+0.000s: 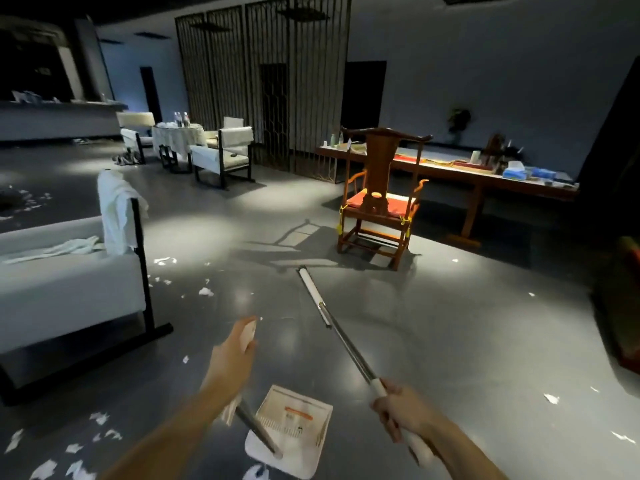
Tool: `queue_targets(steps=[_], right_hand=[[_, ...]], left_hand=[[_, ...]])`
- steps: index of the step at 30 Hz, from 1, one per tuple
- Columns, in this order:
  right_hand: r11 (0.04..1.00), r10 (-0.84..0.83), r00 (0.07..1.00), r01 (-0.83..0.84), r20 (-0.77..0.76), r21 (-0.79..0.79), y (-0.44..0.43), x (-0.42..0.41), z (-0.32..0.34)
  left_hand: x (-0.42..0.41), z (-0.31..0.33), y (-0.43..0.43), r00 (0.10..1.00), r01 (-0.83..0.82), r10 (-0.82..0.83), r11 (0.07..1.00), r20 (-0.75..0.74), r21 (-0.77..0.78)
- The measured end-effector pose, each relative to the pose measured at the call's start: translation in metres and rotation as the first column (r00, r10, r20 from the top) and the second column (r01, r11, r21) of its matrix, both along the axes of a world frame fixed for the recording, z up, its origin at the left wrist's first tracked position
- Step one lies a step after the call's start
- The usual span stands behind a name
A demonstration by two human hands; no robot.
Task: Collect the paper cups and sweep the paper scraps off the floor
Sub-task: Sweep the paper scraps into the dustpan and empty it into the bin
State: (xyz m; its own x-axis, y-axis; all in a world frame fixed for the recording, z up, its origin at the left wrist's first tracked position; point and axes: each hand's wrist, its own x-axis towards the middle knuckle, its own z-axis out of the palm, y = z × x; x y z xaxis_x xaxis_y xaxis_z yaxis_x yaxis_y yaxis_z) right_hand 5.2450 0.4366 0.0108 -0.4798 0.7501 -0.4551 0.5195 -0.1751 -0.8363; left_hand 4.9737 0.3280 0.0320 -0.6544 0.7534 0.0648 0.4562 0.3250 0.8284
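Note:
My right hand [398, 410] grips the white handle of a broom [341, 336]; its metal pole runs up-left to a narrow white head resting on the grey floor. My left hand [232, 358] grips the white top of the dustpan handle. The white dustpan [294, 431] hangs low between my arms, tray facing up. White paper scraps [206, 291] lie on the floor beside the sofa, more scraps [74, 459] at the lower left and a few scraps [551, 398] on the right. No paper cup is visible.
A white sofa [62, 289] with black frame stands at left. A red wooden chair [379, 202] and a long wooden table [485, 178] stand ahead right. White armchairs and a small covered table [178, 135] stand further back before a lattice screen.

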Motion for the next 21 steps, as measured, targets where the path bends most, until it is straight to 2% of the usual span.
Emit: queue_targets(steps=[4,8,13,21], right_hand=[[0.996,0.087,0.996,-0.088,0.035,0.027,0.123,-0.062,0.015],[0.991,0.1,0.994,-0.102,-0.035,-0.082,0.226,-0.142,0.006],[0.984,0.092,0.992,-0.104,-0.086,-0.147,0.36,-0.255,-0.004],[0.968,0.148,0.986,-0.161,-0.079,-0.194,0.561,-0.412,0.012]], left_hand=[[-0.045,0.009,0.084,0.997,-0.08,0.08,0.997,0.01,-0.005],[-0.109,0.005,0.179,0.987,-0.16,0.161,0.987,-0.013,0.016],[-0.203,-0.016,0.315,0.98,-0.196,0.196,0.98,0.013,0.021],[-0.352,0.003,0.499,0.963,-0.254,0.251,0.967,-0.102,-0.017]])
